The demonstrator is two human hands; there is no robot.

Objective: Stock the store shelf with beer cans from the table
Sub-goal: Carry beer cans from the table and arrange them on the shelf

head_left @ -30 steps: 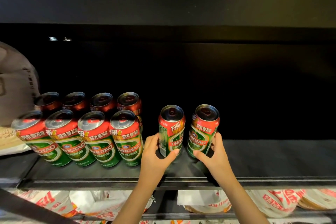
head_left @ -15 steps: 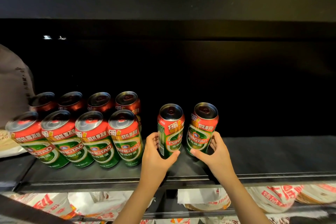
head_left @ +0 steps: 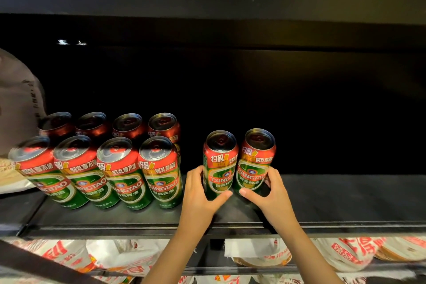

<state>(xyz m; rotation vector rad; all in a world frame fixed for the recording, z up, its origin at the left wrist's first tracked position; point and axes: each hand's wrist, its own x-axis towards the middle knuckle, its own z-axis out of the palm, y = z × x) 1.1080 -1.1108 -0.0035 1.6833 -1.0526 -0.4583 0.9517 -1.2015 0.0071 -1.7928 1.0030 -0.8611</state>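
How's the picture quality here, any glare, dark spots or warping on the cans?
Head view: the shelf back is nearly black; the front-row cans lean outward from wide-angle distortion, with bright glare on their lids; the back-row cans sit dim; the two held cans and both hands look sharp.

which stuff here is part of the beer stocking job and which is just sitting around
Part of the job:
left hand gripping one Tsingtao can
right hand gripping the other Tsingtao can
eight stocked Tsingtao cans
black shelf

Just sitting around:
red-and-white packaged goods on the lower shelf
beige sack at far left
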